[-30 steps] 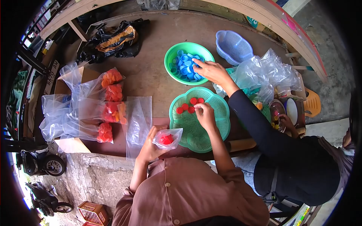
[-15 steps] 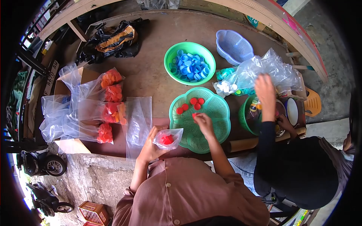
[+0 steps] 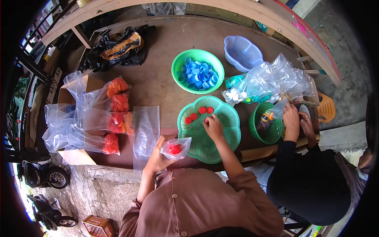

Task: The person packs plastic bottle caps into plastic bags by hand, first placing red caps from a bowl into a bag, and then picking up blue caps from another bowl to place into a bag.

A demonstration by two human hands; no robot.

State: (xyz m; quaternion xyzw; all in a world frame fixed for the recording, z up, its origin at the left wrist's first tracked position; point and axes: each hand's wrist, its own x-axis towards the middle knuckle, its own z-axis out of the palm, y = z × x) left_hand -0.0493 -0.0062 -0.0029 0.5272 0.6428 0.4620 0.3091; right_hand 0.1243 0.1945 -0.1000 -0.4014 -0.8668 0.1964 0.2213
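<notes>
My left hand (image 3: pixel 158 157) is closed around a small clear plastic bag (image 3: pixel 184 147), its mouth spread wide, with red bottle caps (image 3: pixel 173 148) inside. My right hand (image 3: pixel 214 128) reaches into a green scalloped plastic basket (image 3: pixel 185 139), thumb and fingers pinched on a red bottle cap, which they partly cover. Several other red caps (image 3: pixel 193 116) lie in the basket just beyond those fingertips. Flat clear bags (image 3: pixel 146 132) rest on the table to the left of my left hand.
Filled bags of red and orange caps (image 3: pixel 119 102) lie at left. A green bowl (image 3: pixel 176 79) of blue caps, a lavender basket (image 3: pixel 241 49) and clear bags (image 3: pixel 276 77) stand farther back. At right, a co-worker's hands (image 3: pixel 291 120) work over a dark green basket (image 3: pixel 272 136).
My right hand has shifted to a cap near the remaining group in the basket; fewer loose caps show. My left hand stays with its bag. The co-worker's raised hand has come down to the dark green basket.
</notes>
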